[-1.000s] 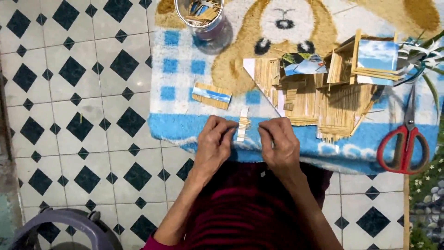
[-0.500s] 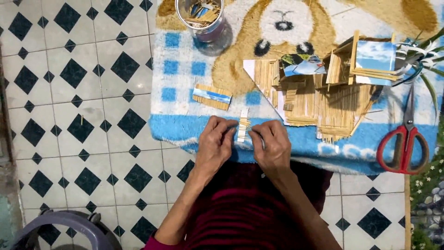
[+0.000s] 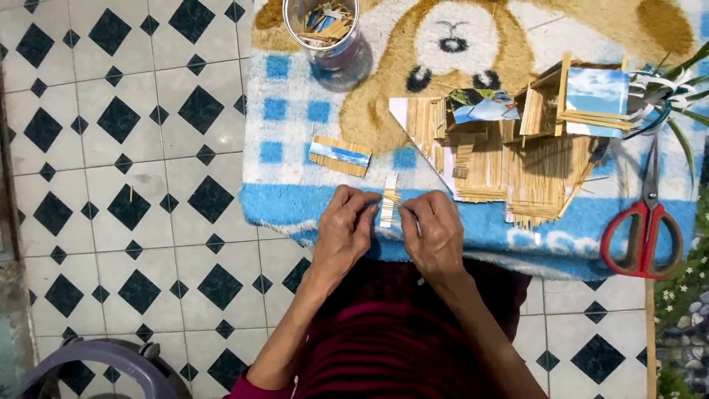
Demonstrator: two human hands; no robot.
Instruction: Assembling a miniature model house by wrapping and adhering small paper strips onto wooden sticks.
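Pinching small stick strip (image 3: 389, 201) between both hands: left hand (image 3: 345, 230), right hand (image 3: 436, 233), on blue mat (image 3: 295, 199).

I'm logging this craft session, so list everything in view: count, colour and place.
small stick strip: one, pale tan, on the towel's near edge between both hands
stick panel: one, tan with blue picture, left of centre on towel
stick model house: one, tan with blue pictures, right half of towel
jar: one, clear, holding sticks, top edge
scissors: one, red-handled, right edge
towel: one, blue and white with brown dog
floor tiles: white with black diamonds
left hand: touching strip
right hand: touching strip
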